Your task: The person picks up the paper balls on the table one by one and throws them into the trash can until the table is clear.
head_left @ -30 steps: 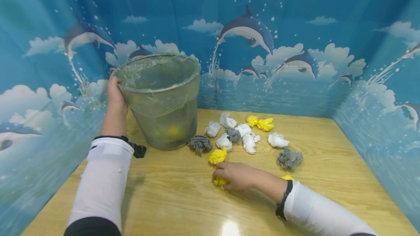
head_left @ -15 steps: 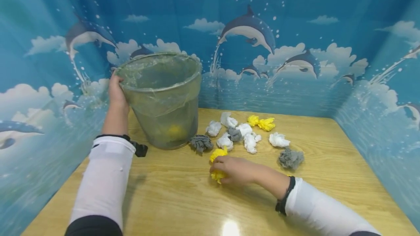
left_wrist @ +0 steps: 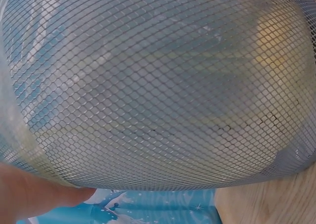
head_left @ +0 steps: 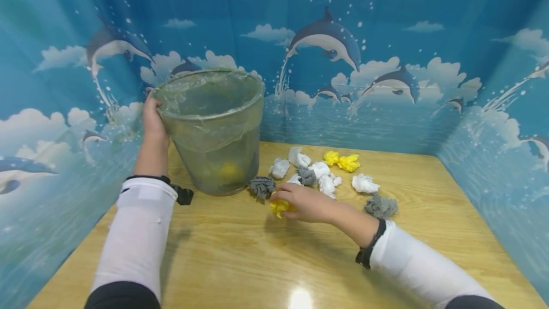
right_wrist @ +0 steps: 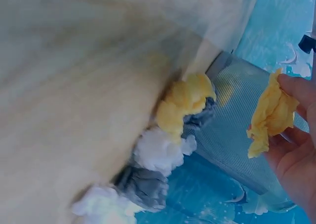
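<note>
A mesh wastebasket (head_left: 214, 151) lined with a clear plastic bag stands upright at the left of the table. My left hand (head_left: 153, 116) grips its rim from the left side; in the left wrist view the thumb (left_wrist: 44, 192) lies along the mesh. Yellow shows through the wall, low in the basket. In my right hand (head_left: 306, 202), a crumpled yellow paper ball (right_wrist: 273, 115) is pinched between thumb and fingers. Another yellow paper ball (right_wrist: 185, 103) lies near it in the right wrist view, beside a dark grey paper ball (head_left: 262, 188); the right hand covers it in the head view.
White paper balls (head_left: 279, 168) and a grey one (head_left: 306, 176) cluster right of the basket. Two yellow balls (head_left: 342, 160) lie behind them; a white ball (head_left: 364, 183) and a grey ball (head_left: 381, 205) lie farther right. Dolphin-print curtains (head_left: 386, 108) enclose the wooden table (head_left: 231, 252).
The right hand has taken hold of the nearer yellow paper ball and moved it up and away from me, over the other yellow ball. The left hand stays on the basket rim.
</note>
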Available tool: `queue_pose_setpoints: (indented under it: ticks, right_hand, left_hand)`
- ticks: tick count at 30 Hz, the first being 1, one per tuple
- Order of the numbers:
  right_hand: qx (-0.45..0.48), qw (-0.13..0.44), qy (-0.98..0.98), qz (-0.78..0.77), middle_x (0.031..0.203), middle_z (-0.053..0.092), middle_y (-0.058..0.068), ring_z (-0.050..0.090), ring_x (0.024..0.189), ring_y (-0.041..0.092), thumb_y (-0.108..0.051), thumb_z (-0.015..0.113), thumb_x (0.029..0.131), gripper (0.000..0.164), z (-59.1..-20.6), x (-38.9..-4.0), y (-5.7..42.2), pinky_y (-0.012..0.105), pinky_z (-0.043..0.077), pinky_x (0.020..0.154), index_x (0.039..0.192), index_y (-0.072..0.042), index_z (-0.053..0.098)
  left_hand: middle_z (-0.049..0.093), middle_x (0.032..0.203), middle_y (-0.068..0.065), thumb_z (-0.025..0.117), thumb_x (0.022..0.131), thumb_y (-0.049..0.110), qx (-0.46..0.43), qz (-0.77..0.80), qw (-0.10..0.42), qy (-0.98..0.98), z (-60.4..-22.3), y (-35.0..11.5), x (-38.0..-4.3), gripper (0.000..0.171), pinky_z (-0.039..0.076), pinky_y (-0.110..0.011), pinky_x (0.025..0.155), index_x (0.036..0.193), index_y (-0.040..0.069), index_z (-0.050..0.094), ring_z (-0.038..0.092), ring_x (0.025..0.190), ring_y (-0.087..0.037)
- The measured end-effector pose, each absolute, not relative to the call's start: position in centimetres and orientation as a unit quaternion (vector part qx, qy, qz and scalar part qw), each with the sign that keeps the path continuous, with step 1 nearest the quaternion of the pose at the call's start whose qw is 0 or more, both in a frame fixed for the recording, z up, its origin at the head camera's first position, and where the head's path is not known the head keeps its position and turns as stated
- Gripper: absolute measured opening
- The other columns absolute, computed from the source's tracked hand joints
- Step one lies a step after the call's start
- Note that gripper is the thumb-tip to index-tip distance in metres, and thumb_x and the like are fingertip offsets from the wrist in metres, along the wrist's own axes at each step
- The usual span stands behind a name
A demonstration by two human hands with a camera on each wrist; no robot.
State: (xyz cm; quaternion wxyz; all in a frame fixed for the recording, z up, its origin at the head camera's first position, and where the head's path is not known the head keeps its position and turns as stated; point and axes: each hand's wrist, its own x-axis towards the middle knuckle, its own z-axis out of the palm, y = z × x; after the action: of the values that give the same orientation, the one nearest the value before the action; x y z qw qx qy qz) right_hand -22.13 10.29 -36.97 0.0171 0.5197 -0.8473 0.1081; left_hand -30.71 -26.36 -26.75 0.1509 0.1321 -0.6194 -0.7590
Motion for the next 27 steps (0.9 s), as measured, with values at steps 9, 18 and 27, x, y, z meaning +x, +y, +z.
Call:
queue_pose_setpoints:
  ticks: [9,18,27]
  right_hand:
    - [0.464,0.012,-0.867,0.179,0.131,0.056,0.01,0.055,0.12,0.024,-0.019,0.065,0.093,0.036,-33.1,-24.6,9.5,0.038,0.047,0.098,0.127,-0.009,0.059]
    - [0.471,0.08,-0.84,0.256,0.132,0.054,0.012,0.052,0.123,0.026,-0.014,0.066,0.092,0.036,-29.3,-25.7,8.7,0.04,0.046,0.1,0.126,-0.006,0.06]
    - [0.477,0.176,-0.809,0.295,0.13,0.055,0.016,0.055,0.118,0.027,-0.011,0.069,0.088,0.039,-26.3,-26.7,6.3,0.031,0.049,0.095,0.125,-0.003,0.06]
  left_hand:
    - [-0.011,0.161,0.017,0.026,0.094,0.028,0.12,-0.76,0.155,-0.62,-26.6,-26.0,-31.1,0.065,0.015,-0.031,0.097,0.156,0.035,0.007,-0.012,0.148,-0.006]
    - [-0.007,0.162,0.019,0.028,0.094,0.027,0.132,-0.782,0.155,-0.588,-26.5,-25.6,-31.4,0.064,0.016,-0.027,0.092,0.155,0.035,0.01,-0.003,0.147,-0.002]
    - [-0.006,0.161,0.02,0.028,0.094,0.026,0.135,-0.785,0.159,-0.583,-26.6,-25.8,-31.2,0.064,0.017,-0.023,0.102,0.156,0.034,0.01,-0.003,0.146,0.001]
